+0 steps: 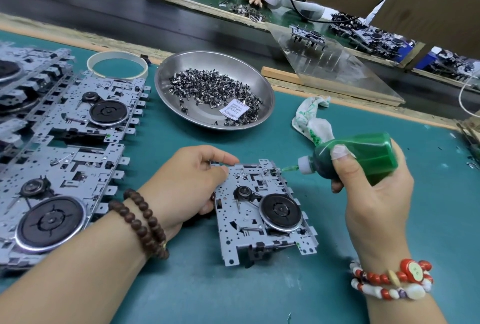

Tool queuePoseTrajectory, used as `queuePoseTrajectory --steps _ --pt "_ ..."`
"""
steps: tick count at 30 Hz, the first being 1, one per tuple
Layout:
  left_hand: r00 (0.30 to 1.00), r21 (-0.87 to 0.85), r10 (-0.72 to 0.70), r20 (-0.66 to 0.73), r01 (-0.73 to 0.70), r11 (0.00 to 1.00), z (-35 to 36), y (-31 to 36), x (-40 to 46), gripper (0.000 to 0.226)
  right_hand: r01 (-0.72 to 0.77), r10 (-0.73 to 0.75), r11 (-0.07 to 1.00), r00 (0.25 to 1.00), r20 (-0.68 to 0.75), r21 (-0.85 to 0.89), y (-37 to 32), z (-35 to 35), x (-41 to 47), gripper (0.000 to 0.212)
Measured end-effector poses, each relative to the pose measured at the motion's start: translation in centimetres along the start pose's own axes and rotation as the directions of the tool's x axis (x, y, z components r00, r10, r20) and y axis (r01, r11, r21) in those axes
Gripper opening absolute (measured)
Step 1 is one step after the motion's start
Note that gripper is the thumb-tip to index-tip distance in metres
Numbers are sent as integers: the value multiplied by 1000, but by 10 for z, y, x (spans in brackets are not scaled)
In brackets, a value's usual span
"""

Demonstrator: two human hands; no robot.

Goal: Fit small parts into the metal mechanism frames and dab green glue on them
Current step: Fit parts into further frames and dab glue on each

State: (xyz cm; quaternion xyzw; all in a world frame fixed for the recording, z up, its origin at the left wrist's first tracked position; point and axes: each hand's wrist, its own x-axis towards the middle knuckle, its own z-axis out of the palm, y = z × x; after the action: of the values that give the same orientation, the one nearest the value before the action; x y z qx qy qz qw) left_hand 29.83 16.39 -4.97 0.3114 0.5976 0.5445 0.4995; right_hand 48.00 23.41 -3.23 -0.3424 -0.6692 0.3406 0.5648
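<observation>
- The left hand [192, 180], nearest with its bead bracelet, grips the far-left corner of the metal frame [262, 213] lying on the green worktop [389, 219].
- The right hand [374, 188] squeezes the green glue bottle [361, 157], nozzle touching the frame's far edge.
- The frame looks stiff, light and sharp-edged; best held by its edges.
- A steel dish [215, 90] of small parts [215, 90] lies beyond; its paper slip is unreadable.
</observation>
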Motion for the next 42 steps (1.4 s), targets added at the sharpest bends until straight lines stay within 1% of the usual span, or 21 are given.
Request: queuePoseTrajectory --steps 18,29,33,34,36,37,39,41,42 --pt "1000 -2 1 4 -1 1000 0 0 0 18 16 -17 1000 1000 -23 -24 -1 -2 1 13" --pt "1000 30 20 -2 -20 999 -2 -3 2 19 -10 9 1000 1000 -30 -15 -2 -1 1 12" --pt "999 93 43 9 -44 995 -2 -5 3 19 -87 92 991 995 -37 103 -1 -3 2 16" --pt "998 120 65 7 -65 991 -2 -5 3 20 -106 110 985 994 -23 134 -2 -3 2 13" --pt "991 213 132 -4 -128 969 -3 -6 4 21 -166 165 965 986 23 204 -2 -3 1 2" --pt "986 263 168 -13 -159 952 -3 -7 4 21 -217 211 944 976 54 249 -2 -2 0 5" --pt "975 328 216 -44 -190 925 -4 -8 6 21 -334 302 890 942 145 312 -1 1 -2 5" --pt "972 356 226 -58 -192 915 -4 -8 7 21 -392 341 866 917 206 311 0 4 -3 12" --pt "973 360 226 -54 -192 913 -4 -8 7 20 -395 337 870 913 230 295 0 6 -4 11"
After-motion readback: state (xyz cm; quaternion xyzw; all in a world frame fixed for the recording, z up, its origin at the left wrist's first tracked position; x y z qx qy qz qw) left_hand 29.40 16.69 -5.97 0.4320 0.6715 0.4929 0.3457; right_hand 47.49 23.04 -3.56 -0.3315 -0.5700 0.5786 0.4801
